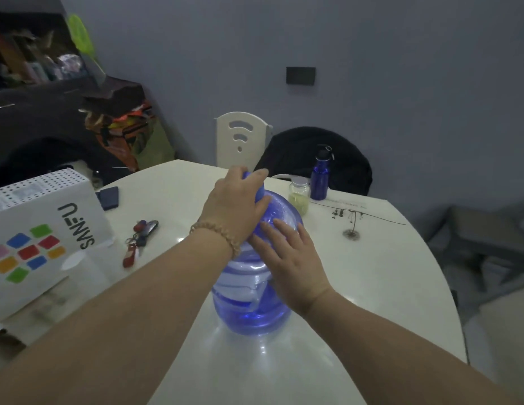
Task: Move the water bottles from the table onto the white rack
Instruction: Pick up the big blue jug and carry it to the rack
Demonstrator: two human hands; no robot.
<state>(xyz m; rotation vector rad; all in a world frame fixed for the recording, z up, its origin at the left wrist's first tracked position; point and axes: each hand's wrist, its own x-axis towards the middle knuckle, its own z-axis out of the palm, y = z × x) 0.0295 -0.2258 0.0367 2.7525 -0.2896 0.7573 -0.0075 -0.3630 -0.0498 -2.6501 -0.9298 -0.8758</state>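
A large translucent blue water jug (249, 305) stands upright on the white table (372, 287), near the middle. My left hand (234, 203) grips its blue capped neck from above. Flat against the jug's shoulder lies my right hand (290, 258), fingers straight. A small dark blue metal bottle (320, 179) with a black cap stands at the table's far edge. No white rack is clearly in view.
A white box with coloured squares (41, 244) sits at the table's left. Keys (138, 238), a dark phone (108, 197) and a small glass jar (298, 195) lie nearby. A white chair (240, 138) and a black bag (313, 159) stand behind the table.
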